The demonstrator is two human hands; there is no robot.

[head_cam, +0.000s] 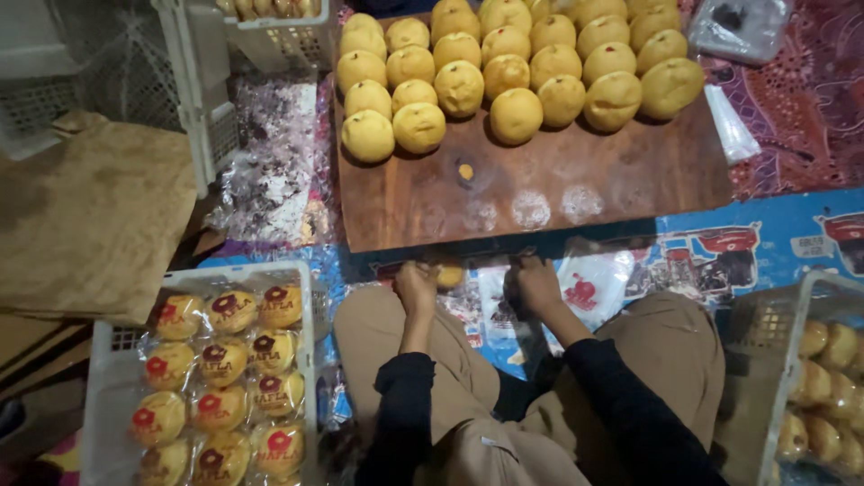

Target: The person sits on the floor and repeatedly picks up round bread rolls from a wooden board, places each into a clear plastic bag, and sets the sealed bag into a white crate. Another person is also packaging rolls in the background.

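Sitting between both hands, the bun is pinched by the left hand; the right hand is closed on plastic wrap.

bun mostly hidden behind left hand, right crate cut off

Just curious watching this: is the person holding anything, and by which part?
The left hand and right hand together hold a round yellow bun in a clear wrapper, apparently by its ends; the exact grip cannot be told.
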